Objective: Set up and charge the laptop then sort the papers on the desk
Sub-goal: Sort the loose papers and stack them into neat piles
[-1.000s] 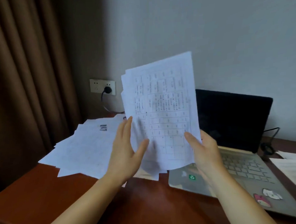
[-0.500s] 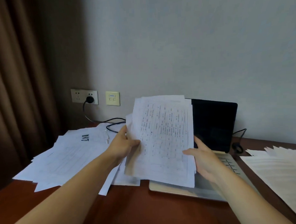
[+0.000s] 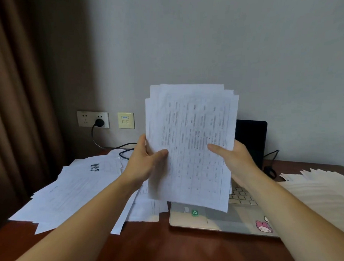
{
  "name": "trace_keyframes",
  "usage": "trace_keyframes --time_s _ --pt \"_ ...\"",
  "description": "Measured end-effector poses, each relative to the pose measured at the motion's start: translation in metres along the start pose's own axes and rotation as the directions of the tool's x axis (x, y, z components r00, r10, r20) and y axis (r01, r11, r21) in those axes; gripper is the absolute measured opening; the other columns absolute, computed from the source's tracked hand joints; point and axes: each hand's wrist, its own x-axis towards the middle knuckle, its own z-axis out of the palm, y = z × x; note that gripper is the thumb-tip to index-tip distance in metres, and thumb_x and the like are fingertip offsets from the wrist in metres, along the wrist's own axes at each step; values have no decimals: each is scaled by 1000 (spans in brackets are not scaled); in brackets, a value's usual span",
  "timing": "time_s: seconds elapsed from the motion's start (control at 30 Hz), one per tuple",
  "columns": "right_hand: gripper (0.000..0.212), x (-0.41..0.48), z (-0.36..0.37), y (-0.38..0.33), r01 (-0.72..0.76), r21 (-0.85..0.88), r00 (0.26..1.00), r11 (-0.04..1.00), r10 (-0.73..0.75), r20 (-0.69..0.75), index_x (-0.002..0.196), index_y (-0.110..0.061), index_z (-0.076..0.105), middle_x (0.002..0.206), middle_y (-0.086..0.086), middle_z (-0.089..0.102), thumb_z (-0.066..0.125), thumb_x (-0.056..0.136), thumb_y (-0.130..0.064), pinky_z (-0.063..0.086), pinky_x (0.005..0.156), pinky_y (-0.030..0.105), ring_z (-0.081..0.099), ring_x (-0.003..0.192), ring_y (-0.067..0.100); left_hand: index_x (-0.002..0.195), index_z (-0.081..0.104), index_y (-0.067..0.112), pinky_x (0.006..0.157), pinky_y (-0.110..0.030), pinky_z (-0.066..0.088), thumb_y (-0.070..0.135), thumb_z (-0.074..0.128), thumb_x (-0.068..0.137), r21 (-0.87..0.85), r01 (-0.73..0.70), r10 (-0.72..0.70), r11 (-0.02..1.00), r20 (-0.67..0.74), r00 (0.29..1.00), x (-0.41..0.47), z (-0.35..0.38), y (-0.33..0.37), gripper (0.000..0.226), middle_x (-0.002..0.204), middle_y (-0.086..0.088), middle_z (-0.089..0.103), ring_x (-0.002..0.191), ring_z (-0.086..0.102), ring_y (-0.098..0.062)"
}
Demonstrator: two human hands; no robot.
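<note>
I hold a sheaf of printed papers (image 3: 190,133) upright in front of me, above the laptop. My left hand (image 3: 143,162) grips its left edge, thumb across the front. My right hand (image 3: 232,159) grips the right edge, thumb on the printed side. The open laptop (image 3: 219,218) sits on the desk behind and under the sheaf, its dark screen (image 3: 251,139) partly hidden. A black charger cable (image 3: 109,146) runs from the plug in the wall socket (image 3: 99,122) towards the laptop. A messy spread of loose papers (image 3: 72,190) covers the desk's left side.
Another fanned stack of papers (image 3: 323,191) lies on the right of the brown desk (image 3: 171,249). A second cable (image 3: 270,166) loops by the laptop's right side. A brown curtain (image 3: 19,96) hangs at left. A cream wall plate (image 3: 126,120) sits beside the socket.
The sheaf dropped low and tilted towards the laptop, then came back up to upright. My left hand went from open beside it to gripping its left edge.
</note>
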Motion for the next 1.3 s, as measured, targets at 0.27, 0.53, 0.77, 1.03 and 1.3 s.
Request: trace_keyframes --time_s 0.27,0.53,0.77,1.03,1.3 --pt "37 -5 12 8 158 -104 978 982 -170 -123 124 -23 65 114 -12 72 74 88 -23 55 94 39 68 105 7 125 47 37 84 -18 52 21 67 97 14 -111 112 994 -88 990 -3 9 7 38 121 25 61 106 62 6" --pt "44 -7 13 11 174 -108 974 979 -187 -126 122 -23 56 111 -10 71 77 84 -17 57 84 31 69 98 4 141 39 35 60 -3 50 29 71 94 13 -103 103 995 -114 988 -10 5 1 58 122 23 60 106 59 6" --pt "36 -4 17 8 183 -205 973 961 -208 -104 121 -21 56 112 -14 68 73 89 -17 53 83 23 66 98 -2 131 43 36 80 -17 49 31 64 98 91 -92 101 992 -97 990 -10 6 -2 40 120 27 62 107 60 9" --pt "33 0 -4 -3 96 -303 991 948 -120 -62 123 -25 58 113 -16 66 68 92 -21 53 82 25 64 102 2 127 42 36 72 -15 46 28 58 102 150 -21 35 988 -91 995 -11 17 8 30 111 24 59 95 58 6" --pt "17 -11 -87 16 -237 -501 968 832 161 -192 105 -16 67 105 2 72 72 88 -16 56 89 45 69 94 22 113 62 17 94 -45 57 15 56 102 256 265 -306 929 132 943 -9 76 -5 14 114 -4 71 101 69 -25"
